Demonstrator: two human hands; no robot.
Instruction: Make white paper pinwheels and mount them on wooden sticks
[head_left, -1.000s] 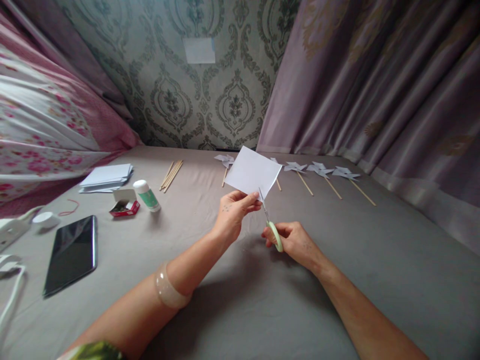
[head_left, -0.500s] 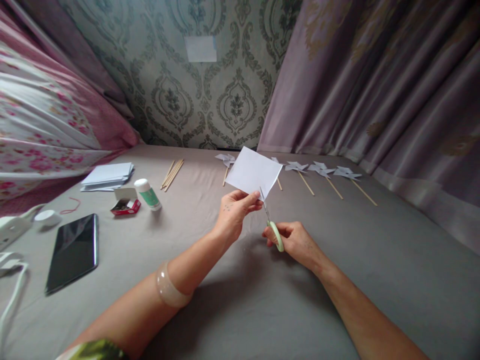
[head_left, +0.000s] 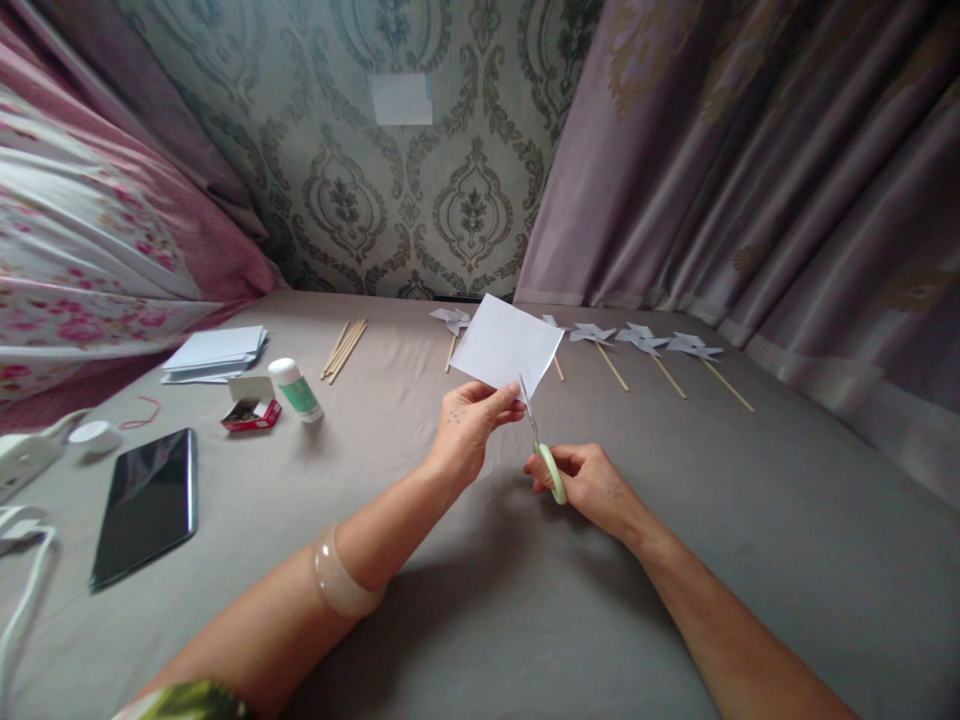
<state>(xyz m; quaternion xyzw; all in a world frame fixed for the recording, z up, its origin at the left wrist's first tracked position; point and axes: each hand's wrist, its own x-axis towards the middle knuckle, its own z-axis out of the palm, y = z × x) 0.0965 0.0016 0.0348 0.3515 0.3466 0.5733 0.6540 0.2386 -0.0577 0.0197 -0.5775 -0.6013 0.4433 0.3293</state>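
My left hand (head_left: 480, 415) pinches a white sheet of paper (head_left: 506, 343) by its lower corner, holding it tilted above the table. In my right hand (head_left: 581, 478) is a pair of scissors (head_left: 553, 472) with pale green handles. The blades lie at the paper's lower corner, close to my left fingertips. Behind the sheet, several paper pinwheels (head_left: 641, 338) on wooden sticks lie in a row, one of them partly hidden by the paper.
To the left lie wooden sticks (head_left: 345, 350), a stack of white paper (head_left: 214, 352), a glue stick (head_left: 295, 389) and a small open red box (head_left: 251, 412). Nearer are a black phone (head_left: 146, 508), a white round cap (head_left: 95, 437) and a power strip (head_left: 22, 465).
Almost nothing differs: both hands, the paper and the scissors keep their places. The view has shifted very slightly.
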